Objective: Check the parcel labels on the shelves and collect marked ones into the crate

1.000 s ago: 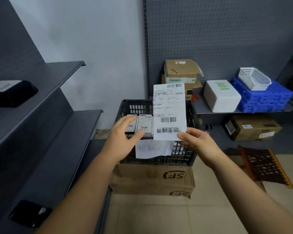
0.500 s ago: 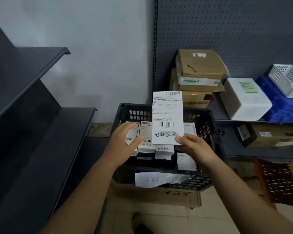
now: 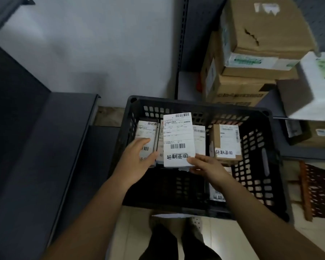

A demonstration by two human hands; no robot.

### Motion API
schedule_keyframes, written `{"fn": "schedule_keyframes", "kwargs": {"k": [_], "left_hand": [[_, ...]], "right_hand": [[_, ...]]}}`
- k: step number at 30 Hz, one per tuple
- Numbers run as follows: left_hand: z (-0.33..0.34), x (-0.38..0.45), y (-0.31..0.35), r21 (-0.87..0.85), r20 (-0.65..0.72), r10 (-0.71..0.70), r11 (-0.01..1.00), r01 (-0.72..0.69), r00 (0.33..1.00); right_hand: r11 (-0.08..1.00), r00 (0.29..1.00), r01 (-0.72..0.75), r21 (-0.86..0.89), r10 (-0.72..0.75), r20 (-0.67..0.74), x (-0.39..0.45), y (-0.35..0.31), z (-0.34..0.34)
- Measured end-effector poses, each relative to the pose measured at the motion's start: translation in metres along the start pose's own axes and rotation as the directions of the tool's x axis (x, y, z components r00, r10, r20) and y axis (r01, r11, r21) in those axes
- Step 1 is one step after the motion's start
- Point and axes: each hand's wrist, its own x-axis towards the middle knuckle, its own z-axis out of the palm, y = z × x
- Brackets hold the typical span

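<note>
A black slotted crate (image 3: 259, 152) stands below me, holding several labelled parcels stood on edge. My right hand (image 3: 208, 168) pinches the lower edge of a white parcel (image 3: 177, 139) with a barcode label and handwritten marking, held upright inside the crate. My left hand (image 3: 137, 160) rests with straight fingers against the parcels (image 3: 145, 132) at the crate's left, holding them back. A brown parcel (image 3: 226, 141) with the same handwritten marking stands at the right inside the crate.
Dark grey shelves (image 3: 36, 147) run along the left. Stacked cardboard boxes (image 3: 251, 53) and a white foam box (image 3: 311, 87) sit on the shelf behind the crate. A brown perforated panel (image 3: 319, 190) leans at the right. My legs are visible below the crate.
My view has tilted down and closer to the crate. My right hand has lowered the white parcel into the crate among the others; my left hand stays against the left parcels.
</note>
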Motion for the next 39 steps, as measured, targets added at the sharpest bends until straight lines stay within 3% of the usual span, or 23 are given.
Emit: {"fn": "schedule_keyframes", "kwargs": {"k": [6,12,25,31,34,39], "left_hand": [[0.009,0.004,-0.023,0.034,0.004,-0.075,0.997,0.075,0.997],[0.015,0.008,-0.037,-0.023,0.021,-0.119,0.993,0.119,0.993],[0.014,0.014,-0.044,-0.032,0.037,-0.088,0.996,0.089,0.995],[-0.005,0.010,-0.018,-0.036,-0.014,0.020,0.999,-0.020,1.000],[-0.026,0.003,0.005,-0.011,-0.085,0.107,0.994,-0.108,0.991],[-0.073,-0.032,0.045,0.071,-0.262,0.237,0.971,-0.227,0.935]], "right_hand": [[0.992,0.992,-0.123,0.006,0.123,-0.006,0.045,0.019,0.017],[0.995,0.994,-0.084,0.057,0.088,-0.068,0.061,0.031,0.030],[0.924,0.966,-0.081,-0.374,-0.020,-0.258,0.066,0.030,0.043],[0.752,0.922,0.154,-0.641,-0.342,-0.180,0.017,-0.016,0.025],[0.598,0.880,0.299,-0.743,-0.474,-0.028,-0.014,-0.053,0.024],[0.322,0.781,0.505,-0.801,-0.565,0.266,-0.064,-0.120,0.045]]}}
